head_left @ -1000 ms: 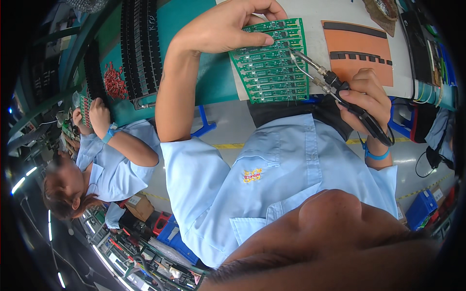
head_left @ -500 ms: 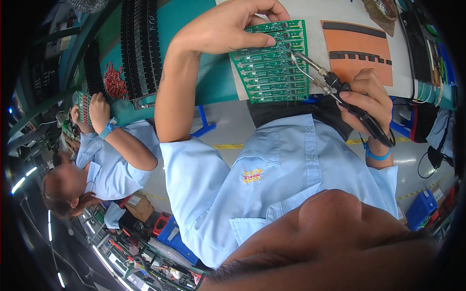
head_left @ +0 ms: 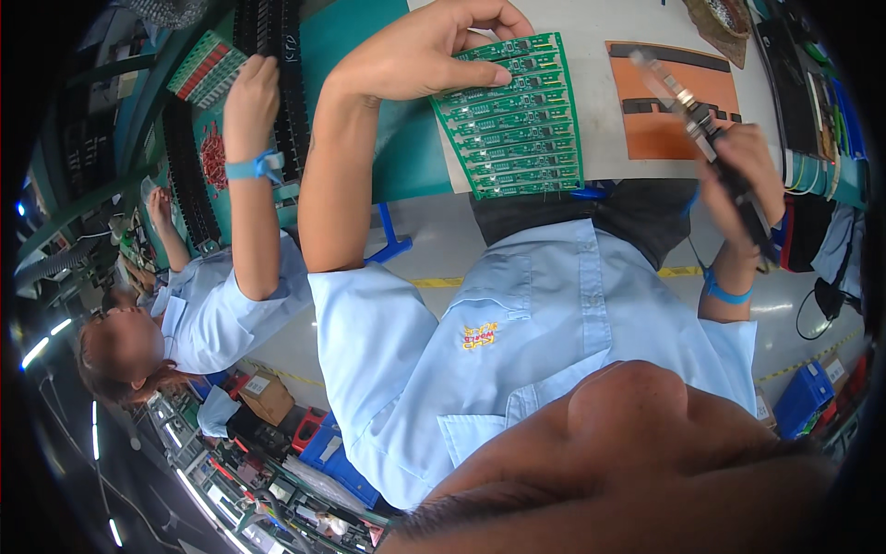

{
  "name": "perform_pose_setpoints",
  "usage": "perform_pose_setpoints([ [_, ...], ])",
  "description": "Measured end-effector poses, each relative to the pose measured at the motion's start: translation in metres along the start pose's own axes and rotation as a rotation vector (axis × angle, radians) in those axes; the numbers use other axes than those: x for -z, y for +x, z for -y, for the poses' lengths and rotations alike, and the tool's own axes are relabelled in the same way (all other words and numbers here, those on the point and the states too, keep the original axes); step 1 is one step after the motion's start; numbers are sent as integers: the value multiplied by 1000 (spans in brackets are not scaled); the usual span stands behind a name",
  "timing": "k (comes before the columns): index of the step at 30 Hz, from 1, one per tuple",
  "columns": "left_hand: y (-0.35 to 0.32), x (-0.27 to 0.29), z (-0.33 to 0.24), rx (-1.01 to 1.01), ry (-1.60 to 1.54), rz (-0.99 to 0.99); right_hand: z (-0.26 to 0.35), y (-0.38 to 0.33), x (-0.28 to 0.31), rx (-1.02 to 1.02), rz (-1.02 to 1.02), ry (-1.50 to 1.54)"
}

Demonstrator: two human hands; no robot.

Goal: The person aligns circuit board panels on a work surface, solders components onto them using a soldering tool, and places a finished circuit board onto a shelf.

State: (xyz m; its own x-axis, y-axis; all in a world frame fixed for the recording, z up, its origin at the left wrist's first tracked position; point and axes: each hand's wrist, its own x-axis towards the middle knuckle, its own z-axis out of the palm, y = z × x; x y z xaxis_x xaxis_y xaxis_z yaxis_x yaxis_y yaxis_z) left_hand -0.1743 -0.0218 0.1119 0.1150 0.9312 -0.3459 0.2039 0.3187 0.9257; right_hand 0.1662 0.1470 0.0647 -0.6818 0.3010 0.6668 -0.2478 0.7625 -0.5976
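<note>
**Left hand on the circuit panel, iron lifted clear on the right**

The left hand [head_left: 429,55] lies flat across the upper left part of the green circuit board panel [head_left: 517,120]; its fingers are spread and curled lightly over the top strips, the fingertips pressing down on the panel rather than gripping it; the panel itself lies on the worktop [head_left: 591,28] near its front edge, its lower edge almost level with that edge, one corner overlapping the teal mat [head_left: 406,157] to its left; the right hand [head_left: 738,171] is closed round the dark handle of a soldering iron [head_left: 701,120], fingers wrapped fully about it; the iron's metal tip points up and away to the left, over the orange pad [head_left: 664,129] with dark stripes that lies just right of the panel; the tip is well apart from the panel and whether it touches the pad I cannot tell; a blue wrist strap [head_left: 724,291] circles the right wrist; over at the left edge a co-worker's hand [head_left: 251,88], blue band [head_left: 254,168] on the wrist, reaches to a green board with red parts [head_left: 208,69] beside black racks [head_left: 277,37]; what that hand grips is not clear.
</note>
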Motion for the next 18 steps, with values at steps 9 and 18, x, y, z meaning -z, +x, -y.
perform_pose_setpoints([
  [9,-15,3,18,24,-135,-75,-27,-1,9,-722,-360,-311],
  [18,-11,-7,1,12,-33,-97,16,2,-30,16,61,136],
])
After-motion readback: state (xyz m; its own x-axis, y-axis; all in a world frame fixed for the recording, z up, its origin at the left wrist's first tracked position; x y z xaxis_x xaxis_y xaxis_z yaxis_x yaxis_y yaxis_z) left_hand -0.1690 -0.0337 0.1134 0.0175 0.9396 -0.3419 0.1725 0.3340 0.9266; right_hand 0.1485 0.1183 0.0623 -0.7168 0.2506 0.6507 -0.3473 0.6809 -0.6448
